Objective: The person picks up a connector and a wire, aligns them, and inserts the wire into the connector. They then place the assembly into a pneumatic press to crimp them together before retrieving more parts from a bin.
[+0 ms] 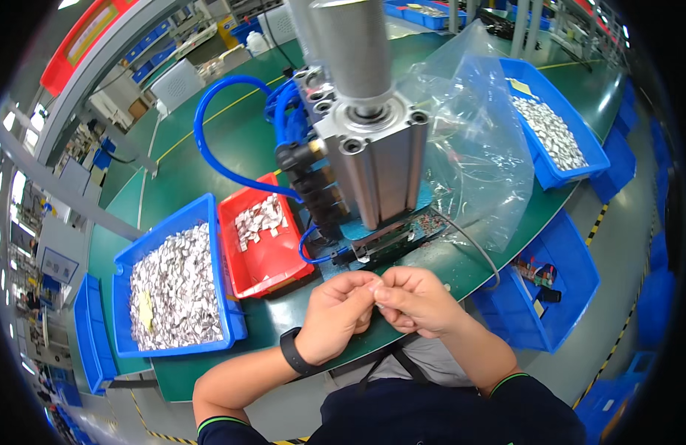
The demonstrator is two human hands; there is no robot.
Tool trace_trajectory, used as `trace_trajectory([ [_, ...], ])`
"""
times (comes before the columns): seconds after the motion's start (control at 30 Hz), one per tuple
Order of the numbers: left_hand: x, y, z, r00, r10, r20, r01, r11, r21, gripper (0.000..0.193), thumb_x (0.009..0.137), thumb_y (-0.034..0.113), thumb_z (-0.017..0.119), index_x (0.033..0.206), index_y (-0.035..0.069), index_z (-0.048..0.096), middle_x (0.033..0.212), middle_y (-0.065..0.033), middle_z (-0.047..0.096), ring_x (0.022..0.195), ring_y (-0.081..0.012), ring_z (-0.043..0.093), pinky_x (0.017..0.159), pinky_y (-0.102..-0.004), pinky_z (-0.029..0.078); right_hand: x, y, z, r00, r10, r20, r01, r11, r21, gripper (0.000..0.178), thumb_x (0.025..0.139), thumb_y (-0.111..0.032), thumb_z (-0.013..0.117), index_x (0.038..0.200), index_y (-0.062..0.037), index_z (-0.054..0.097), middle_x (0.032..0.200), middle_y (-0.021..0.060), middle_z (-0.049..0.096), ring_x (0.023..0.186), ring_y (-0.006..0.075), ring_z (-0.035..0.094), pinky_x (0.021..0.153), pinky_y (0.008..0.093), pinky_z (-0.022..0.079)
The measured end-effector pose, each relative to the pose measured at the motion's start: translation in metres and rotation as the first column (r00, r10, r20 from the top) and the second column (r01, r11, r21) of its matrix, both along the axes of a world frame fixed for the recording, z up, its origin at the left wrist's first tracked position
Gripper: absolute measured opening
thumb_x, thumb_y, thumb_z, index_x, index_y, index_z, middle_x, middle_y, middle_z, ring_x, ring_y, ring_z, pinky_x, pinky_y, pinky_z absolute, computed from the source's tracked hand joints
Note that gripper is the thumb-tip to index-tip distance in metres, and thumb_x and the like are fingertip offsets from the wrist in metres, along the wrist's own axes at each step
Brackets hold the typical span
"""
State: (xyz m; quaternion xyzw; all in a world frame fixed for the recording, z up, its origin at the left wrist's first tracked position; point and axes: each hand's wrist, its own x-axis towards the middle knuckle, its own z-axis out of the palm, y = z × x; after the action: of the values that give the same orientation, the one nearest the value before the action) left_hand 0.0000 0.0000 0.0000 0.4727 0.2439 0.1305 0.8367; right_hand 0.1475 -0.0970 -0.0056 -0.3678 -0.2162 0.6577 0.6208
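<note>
My left hand (338,314) and my right hand (418,300) meet fingertip to fingertip over the table's near edge. Both are closed in a pinch; whatever sits between the fingers is too small and too covered to name. A black band circles my left wrist. Just beyond my hands stands a metal pneumatic press (380,163) with blue air hoses. Left of it, a red bin (265,271) holds a few small white-and-silver pieces (260,221). Beside that bin, a large blue bin (229,326) is heaped with many similar pieces (176,289) and a yellow slip.
A clear plastic bag (469,148) lies right of the press. Another blue bin (591,159) with small pieces stands at the far right. Below the table's right edge, a blue bin (580,289) contains mixed items. A grey cable (484,256) loops near my right hand.
</note>
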Motion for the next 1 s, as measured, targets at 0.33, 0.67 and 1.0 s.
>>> trace_trajectory([
  [0.33, -0.007, 0.008, 0.011, 0.996, -0.081, -0.047, 0.071, 0.983, -0.171, 0.037, 0.1, 0.033, 0.031, 0.123, 0.007, 0.043, 0.075, -0.0134, 0.056, 0.041, -0.0095, 0.03, 0.039, -0.0234, 0.022, 0.026, -0.009, 0.009, 0.99, -0.091, 0.104, 0.091, 0.996, 0.002, 0.01, 0.085, -0.009, 0.065, 0.083, -0.001, 0.059, 0.062, 0.0013, 0.056, 0.044, 0.0032, 0.042, 0.036, 0.0193, 0.029],
  [0.67, -0.004, 0.011, 0.013, 0.983, -0.116, -0.143, 0.087, 0.977, -0.196, 0.038, 0.099, 0.041, 0.034, 0.122, 0.011, 0.038, 0.079, -0.0106, 0.056, 0.044, -0.0079, 0.028, 0.04, -0.0229, 0.019, -0.01, 0.011, 0.027, 0.37, -0.015, 0.929, -0.118, 0.991, 0.063, 0.017, 0.082, -0.016, 0.065, 0.094, -0.0046, 0.067, 0.073, 0.012, 0.065, 0.066, 0.0192, 0.064, 0.059, 0.0316, 0.049],
  [1.0, -0.009, 0.009, 0.004, 0.993, -0.112, 0.026, 0.115, 0.968, -0.221, 0.027, 0.096, 0.026, 0.047, 0.116, 0.008, 0.044, 0.08, -0.0078, 0.057, 0.045, -0.0069, 0.03, 0.041, -0.022, 0.022, -0.01, -0.003, 0.006, 0.82, -0.203, 0.534, 0.161, 0.979, 0.125, 0.015, 0.086, -0.012, 0.067, 0.089, 0.0022, 0.063, 0.075, -0.0003, 0.063, 0.068, 0.0013, 0.052, 0.055, 0.0181, 0.041],
])
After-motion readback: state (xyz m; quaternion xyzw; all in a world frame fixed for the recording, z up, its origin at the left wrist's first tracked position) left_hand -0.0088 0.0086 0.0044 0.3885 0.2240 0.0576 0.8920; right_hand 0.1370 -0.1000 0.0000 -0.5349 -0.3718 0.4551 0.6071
